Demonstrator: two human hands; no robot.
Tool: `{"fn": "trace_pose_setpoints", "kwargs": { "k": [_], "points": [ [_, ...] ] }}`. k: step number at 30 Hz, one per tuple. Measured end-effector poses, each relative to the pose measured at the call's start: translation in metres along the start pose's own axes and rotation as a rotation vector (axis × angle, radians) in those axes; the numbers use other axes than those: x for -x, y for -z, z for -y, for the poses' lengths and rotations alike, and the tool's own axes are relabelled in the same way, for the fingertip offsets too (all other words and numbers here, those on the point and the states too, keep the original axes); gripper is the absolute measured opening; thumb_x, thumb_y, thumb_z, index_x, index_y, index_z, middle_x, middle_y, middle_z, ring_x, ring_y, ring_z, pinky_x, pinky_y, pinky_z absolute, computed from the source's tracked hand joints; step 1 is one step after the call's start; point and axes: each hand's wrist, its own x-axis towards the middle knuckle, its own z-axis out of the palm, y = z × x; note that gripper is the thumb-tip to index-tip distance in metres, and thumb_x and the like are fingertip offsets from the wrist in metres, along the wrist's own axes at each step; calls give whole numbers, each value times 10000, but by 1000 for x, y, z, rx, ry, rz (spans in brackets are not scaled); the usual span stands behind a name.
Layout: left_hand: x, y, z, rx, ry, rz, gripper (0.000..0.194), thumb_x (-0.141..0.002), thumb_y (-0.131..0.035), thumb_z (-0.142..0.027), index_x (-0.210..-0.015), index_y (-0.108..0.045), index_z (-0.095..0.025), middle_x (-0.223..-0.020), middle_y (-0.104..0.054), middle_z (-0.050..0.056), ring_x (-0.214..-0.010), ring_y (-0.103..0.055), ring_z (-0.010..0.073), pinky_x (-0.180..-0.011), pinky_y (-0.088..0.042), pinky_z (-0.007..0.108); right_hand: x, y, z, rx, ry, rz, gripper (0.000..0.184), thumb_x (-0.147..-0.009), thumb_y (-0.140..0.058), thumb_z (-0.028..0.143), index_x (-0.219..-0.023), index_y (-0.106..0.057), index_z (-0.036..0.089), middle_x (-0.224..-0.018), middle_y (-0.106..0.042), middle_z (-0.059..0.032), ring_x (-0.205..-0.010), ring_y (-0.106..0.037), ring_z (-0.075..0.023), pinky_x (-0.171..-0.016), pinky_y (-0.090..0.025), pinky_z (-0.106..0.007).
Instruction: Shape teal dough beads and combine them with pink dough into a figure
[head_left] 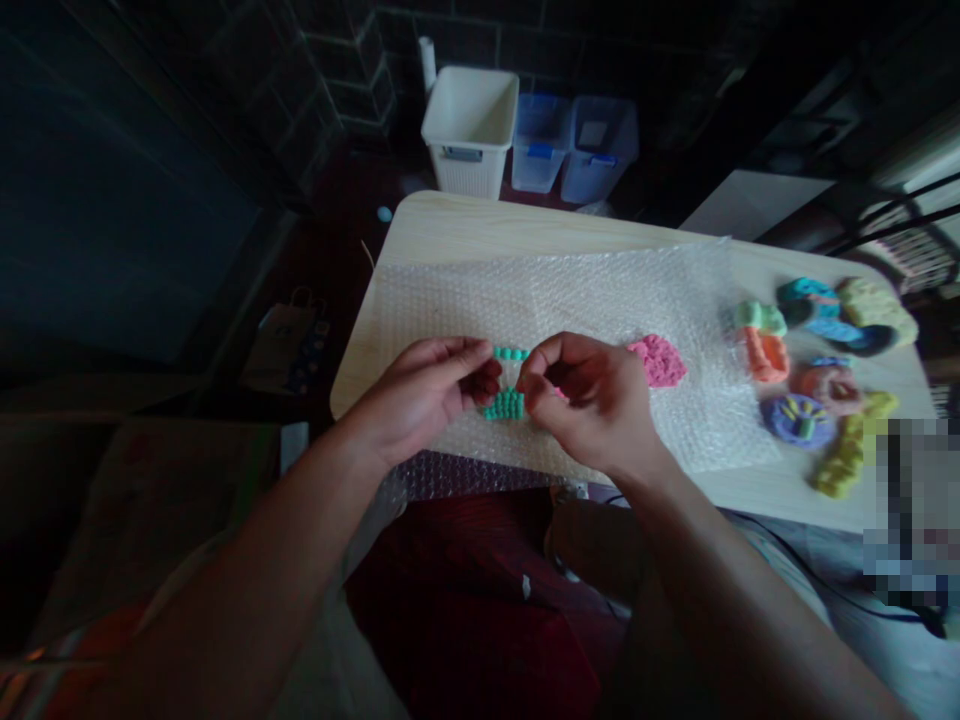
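A green piece made of small bead-like balls (504,405) lies between my hands on the bubble wrap (577,290), with a single row of green balls (511,354) above it. My left hand (424,390) is at its left side, thumb and fingers closed together by the row's end. From the right, my right hand (589,400) makes a pinch over the green piece's right edge. Whatever sits in either set of fingertips is too small or hidden to name. A bumpy pink piece (660,361) rests just beyond my right hand, and a bit of pink shows under that hand.
Several colourful clay-like pieces stand at the table's right, among them an orange and mint one (765,345), a purple disc (799,420) and a yellow strip (847,450). Beyond the far edge of the table (450,225) are a white bin (472,130) and two clear boxes (600,150).
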Motion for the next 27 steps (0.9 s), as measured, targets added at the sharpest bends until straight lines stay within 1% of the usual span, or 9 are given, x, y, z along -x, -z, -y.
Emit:
{"fn": "trace_pose_setpoints", "kwargs": {
  "k": [3,6,10,14,17,20,22,24,27],
  "points": [
    [-6,13,-7,16,-86,-126,91,-842,-804,-198,-815,-724,-162,-855,-756,42,-831,-705,159,-827,-576,320,-6,10,1,-235,-78,-92,195,-839,-813,372,-784,-714,212,-761,-771,-52,-607,-678,-158,-562,-551,-304],
    [-9,20,-12,4,-141,-143,102,-797,-816,-145,-813,-718,-167,-832,-751,22,-799,-696,137,-820,-572,299,-14,23,-1,-408,-108,-180,225,-772,-909,366,-778,-730,229,-855,-817,-58,-697,-765,-192,-640,-629,-344],
    [-10,21,-11,-57,-184,-158,208,-706,-896,-161,-858,-753,-171,-818,-740,11,-750,-672,128,-802,-577,304,-18,32,-7,-438,-152,-182,308,-664,-1005,387,-801,-766,248,-793,-809,-26,-705,-770,-207,-652,-646,-370],
    [-12,25,-7,-228,-266,-197,277,-696,-950,-289,-887,-791,-167,-807,-755,34,-714,-669,143,-738,-571,311,-19,31,-15,-436,-175,-181,406,-615,-1038,418,-910,-823,240,-794,-807,-20,-691,-755,-196,-662,-640,-372],
    [-13,28,-3,-425,-323,-221,279,-732,-944,-346,-913,-826,-169,-796,-781,50,-701,-687,164,-685,-563,305,-20,30,-19,-385,-173,-177,391,-630,-1029,473,-842,-819,221,-709,-773,-20,-596,-697,-172,-570,-587,-337],
    [-14,30,-1,-563,-347,-218,213,-727,-940,-309,-854,-831,-176,-788,-804,53,-710,-715,181,-675,-568,296,-21,31,-22,-332,-151,-169,402,-659,-1011,516,-715,-751,214,-602,-707,0,-485,-602,-131,-463,-492,-287],
    [-14,30,1,-621,-358,-193,185,-720,-933,-295,-803,-819,-175,-779,-812,56,-715,-730,190,-680,-572,295,-21,32,-23,-326,-148,-169,414,-695,-993,523,-680,-722,210,-562,-676,9,-446,-566,-113,-433,-458,-268],
    [-15,32,3,-697,-361,-168,169,-737,-915,-299,-796,-817,-175,-788,-821,63,-724,-745,203,-688,-574,301,-20,34,-24,-335,-163,-164,396,-754,-960,521,-693,-738,199,-578,-694,-5,-447,-585,-113,-437,-473,-261],
    [-15,37,7,-873,-358,-160,115,-835,-827,-292,-886,-845,-191,-870,-850,78,-778,-775,231,-726,-581,329,-21,34,-26,-332,-195,-169,362,-830,-904,527,-834,-807,178,-711,-776,-50,-525,-678,-140,-491,-552,-274]
  ]
}}
